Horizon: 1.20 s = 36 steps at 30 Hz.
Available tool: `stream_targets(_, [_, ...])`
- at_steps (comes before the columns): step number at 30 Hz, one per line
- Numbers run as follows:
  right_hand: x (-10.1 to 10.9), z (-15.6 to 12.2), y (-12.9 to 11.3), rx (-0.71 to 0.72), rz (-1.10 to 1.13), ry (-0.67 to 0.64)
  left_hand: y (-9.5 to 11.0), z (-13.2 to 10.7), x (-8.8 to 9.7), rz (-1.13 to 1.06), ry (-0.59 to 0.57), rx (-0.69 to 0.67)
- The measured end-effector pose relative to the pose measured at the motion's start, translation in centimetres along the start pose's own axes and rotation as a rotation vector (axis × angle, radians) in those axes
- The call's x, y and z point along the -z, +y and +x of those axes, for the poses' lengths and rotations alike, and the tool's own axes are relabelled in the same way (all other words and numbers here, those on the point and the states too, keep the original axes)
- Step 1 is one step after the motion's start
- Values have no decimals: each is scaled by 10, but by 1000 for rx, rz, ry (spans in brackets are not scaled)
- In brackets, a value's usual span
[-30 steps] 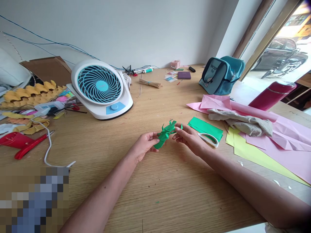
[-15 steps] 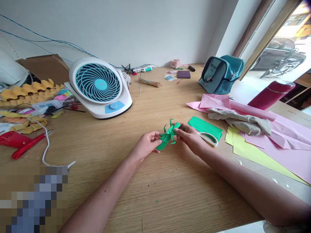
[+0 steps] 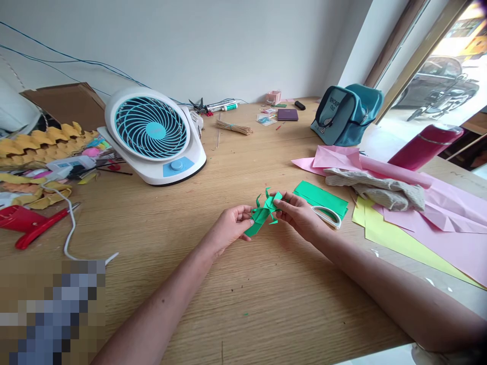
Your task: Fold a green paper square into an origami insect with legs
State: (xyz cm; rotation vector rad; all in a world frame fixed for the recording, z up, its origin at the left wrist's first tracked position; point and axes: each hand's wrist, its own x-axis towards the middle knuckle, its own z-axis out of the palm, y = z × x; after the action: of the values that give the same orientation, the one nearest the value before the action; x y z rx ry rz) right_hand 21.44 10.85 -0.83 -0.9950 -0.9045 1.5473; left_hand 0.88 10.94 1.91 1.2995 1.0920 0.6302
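Note:
A green folded paper figure (image 3: 262,214) with thin, curled strips sticking out of its sides is held just above the wooden table (image 3: 213,304). My left hand (image 3: 234,223) pinches its lower left end between thumb and fingers. At the upper right end, my right hand (image 3: 294,210) grips it the same way. Behind the right hand lie flat green paper pieces (image 3: 321,196). Scissors with white handles (image 3: 327,217) rest beside that hand, their blades hidden from view.
A white fan (image 3: 155,134) stands at the back left, near a red clamp-like tool (image 3: 34,223) and a white cable. To the right lie pink paper (image 3: 449,203), yellow paper (image 3: 399,243), a grey glove (image 3: 376,187) and a magenta bottle (image 3: 426,147). Farther back sits a teal bag (image 3: 346,115).
The hands and the green figure stay nearly in place. The right fingers have shifted slightly on the figure, and the view has moved a little.

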Motion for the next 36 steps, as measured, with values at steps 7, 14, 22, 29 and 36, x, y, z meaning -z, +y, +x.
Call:
stream_targets(7, [-1, 0, 0, 19, -8, 13, 1, -1, 0, -16, -25, 10])
stream_targets(14, [-1, -1, -1, 43, -41, 15, -3, 1, 2, -30, -45, 17])
stream_targets(22, [-2, -2, -4, 39, -9, 2, 0, -2, 4, -31, -79, 23])
stream_targets(29, [-4, -4, -6, 35, -9, 15, -2, -2, 4, 27, -94, 6])
stream_targets(36, [-4, -4, -7, 53, -61, 14, -1, -2, 2, 21, -90, -1])
